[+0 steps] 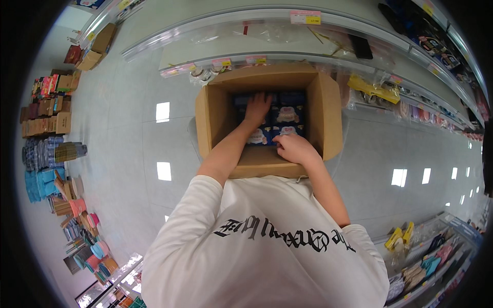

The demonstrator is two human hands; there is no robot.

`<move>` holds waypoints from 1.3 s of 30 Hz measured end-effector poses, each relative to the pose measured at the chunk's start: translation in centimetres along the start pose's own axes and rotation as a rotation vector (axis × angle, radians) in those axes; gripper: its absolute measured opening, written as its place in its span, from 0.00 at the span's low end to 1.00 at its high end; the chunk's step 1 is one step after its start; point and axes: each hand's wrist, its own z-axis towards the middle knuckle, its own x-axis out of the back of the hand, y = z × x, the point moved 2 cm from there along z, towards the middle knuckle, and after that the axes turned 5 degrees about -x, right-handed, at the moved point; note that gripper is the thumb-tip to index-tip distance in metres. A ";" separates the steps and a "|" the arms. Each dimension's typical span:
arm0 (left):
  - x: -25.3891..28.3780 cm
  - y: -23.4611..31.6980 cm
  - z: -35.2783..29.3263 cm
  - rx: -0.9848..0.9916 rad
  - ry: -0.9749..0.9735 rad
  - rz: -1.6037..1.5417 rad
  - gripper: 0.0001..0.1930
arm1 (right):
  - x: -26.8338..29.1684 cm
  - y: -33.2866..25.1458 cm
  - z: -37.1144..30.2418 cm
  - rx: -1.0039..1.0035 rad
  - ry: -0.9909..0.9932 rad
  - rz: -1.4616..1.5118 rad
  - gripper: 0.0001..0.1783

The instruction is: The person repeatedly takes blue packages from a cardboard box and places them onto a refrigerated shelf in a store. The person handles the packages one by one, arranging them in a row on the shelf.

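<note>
An open cardboard box (333,118) stands in front of me, its flaps folded out. Several dark blue packs (285,114) with pale printed patches lie in rows on its bottom. My left hand (258,107) reaches deep into the box, fingers spread over the packs at the far side. Closer to me, my right hand (297,149) has its fingers curled in by the near right pack (288,131), the index finger touching it. What lies inside those curled fingers is hidden by the hand.
Beyond the box runs a tiered store shelf (215,38) with price tags; a dark phone-like slab (360,47) lies on it. A yellow package (374,88) hangs to its right. Cartons (46,126) and goods line the left wall. Another rack (426,262) stands at the lower right.
</note>
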 end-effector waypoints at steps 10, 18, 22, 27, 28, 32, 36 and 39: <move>1.8 -1.2 2.5 0.071 -0.218 -0.188 0.26 | 0.3 0.3 0.0 0.038 0.171 -0.096 0.18; 18.2 -4.8 2.3 -0.031 -0.478 -1.001 0.25 | 7.2 -1.7 -1.6 0.285 1.026 0.718 0.17; 22.6 -5.7 1.4 -0.038 -0.291 -1.294 0.24 | 10.1 -2.8 -2.9 0.292 0.985 0.488 0.31; 30.5 -4.2 2.4 -0.198 0.013 -1.098 0.30 | 13.8 -3.7 -4.0 0.326 0.764 0.387 0.42; 31.6 -3.9 2.7 -0.179 0.092 -1.126 0.33 | 15.1 -3.9 -4.2 0.328 0.767 0.444 0.41; 35.8 -4.6 3.9 -0.012 0.715 -0.844 0.37 | 21.4 -3.6 -6.3 0.359 1.072 0.648 0.38; 40.5 -4.9 7.3 -0.080 0.863 -0.891 0.36 | 29.7 -6.5 -7.9 0.696 1.291 0.696 0.38; 44.3 -5.5 12.4 -0.189 1.064 -1.130 0.35 | 35.9 -8.3 -7.7 0.760 1.364 0.665 0.31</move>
